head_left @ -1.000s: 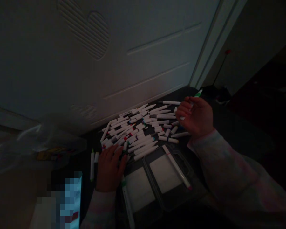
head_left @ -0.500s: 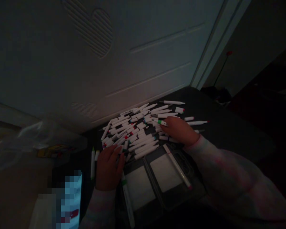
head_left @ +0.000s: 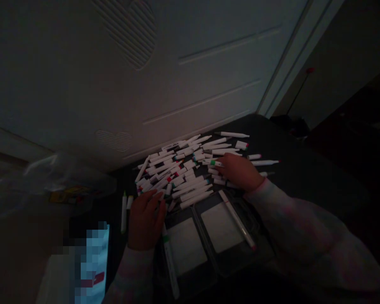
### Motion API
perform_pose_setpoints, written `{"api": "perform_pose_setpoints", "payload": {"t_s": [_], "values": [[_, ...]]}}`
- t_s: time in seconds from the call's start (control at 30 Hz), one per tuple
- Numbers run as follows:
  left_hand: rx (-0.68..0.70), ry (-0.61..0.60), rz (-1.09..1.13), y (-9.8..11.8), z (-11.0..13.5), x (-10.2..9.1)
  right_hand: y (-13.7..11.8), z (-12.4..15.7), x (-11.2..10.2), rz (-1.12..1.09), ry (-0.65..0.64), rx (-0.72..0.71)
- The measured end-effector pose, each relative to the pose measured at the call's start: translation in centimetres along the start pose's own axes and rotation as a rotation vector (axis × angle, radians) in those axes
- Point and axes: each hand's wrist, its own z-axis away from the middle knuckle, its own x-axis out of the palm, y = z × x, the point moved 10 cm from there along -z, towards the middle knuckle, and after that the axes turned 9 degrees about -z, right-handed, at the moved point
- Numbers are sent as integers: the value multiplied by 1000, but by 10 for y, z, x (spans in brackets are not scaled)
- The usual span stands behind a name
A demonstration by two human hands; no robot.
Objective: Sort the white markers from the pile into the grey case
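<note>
White markers and loose caps lie in a jumbled pile (head_left: 190,185) on a dark surface. My right hand (head_left: 242,171) is over the right side of the pile, its fingers closed on a white marker with a green band (head_left: 213,162). At the near left edge of the pile rests my left hand (head_left: 146,219), fingers apart and reaching down among the markers; their tips are partly hidden. Close by my left wrist lies another green-banded marker (head_left: 171,266). A pink-tipped marker (head_left: 237,220) lies across the right half of the clear plastic case (head_left: 210,249).
Behind the pile stands a pale panel (head_left: 196,84) with heart-shaped ribbing. On the left are a clear plastic bag (head_left: 50,177), a lit, pixelated screen (head_left: 95,261) and a lime-green marker (head_left: 123,213). The room is dim.
The whole view has shifted slightly. Both hands keep nearly the same places over the pile, and the green-banded marker stays in my right hand.
</note>
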Motion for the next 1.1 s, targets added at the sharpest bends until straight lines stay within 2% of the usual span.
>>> {"api": "perform_pose_setpoints", "payload": {"t_s": [0.2, 0.33, 0.4, 0.5, 0.6, 0.7, 0.8, 0.9, 1.0, 1.1], "values": [[-14, -3, -8, -2, 2, 0, -1, 0, 5, 21, -21, -22], [-18, -5, 4, -2, 1, 0, 1, -1, 0, -72, 14, -1], [-23, -1, 2, -3, 1, -1, 2, 0, -8, -252, 38, -13], [-35, 1, -3, -4, 2, -1, 0, 6, -14, -796, -26, -21], [-36, 8, 1, -4, 3, -2, -14, 17, -12, -1424, -223, -40], [-29, 17, 0, -4, 3, -3, -40, 30, -18, -1850, -432, -192], [-27, 30, -7, -4, 2, -5, -53, 34, -22, -2054, -526, -271], [-19, 35, -10, -2, 1, -6, -56, 34, -19, -2169, -565, -221], [-23, 28, 3, -2, 1, -5, -55, 34, -16, -2238, -550, -132], [-39, 34, 19, -3, 1, -6, -48, 32, -13, -2252, -463, -29]]}}
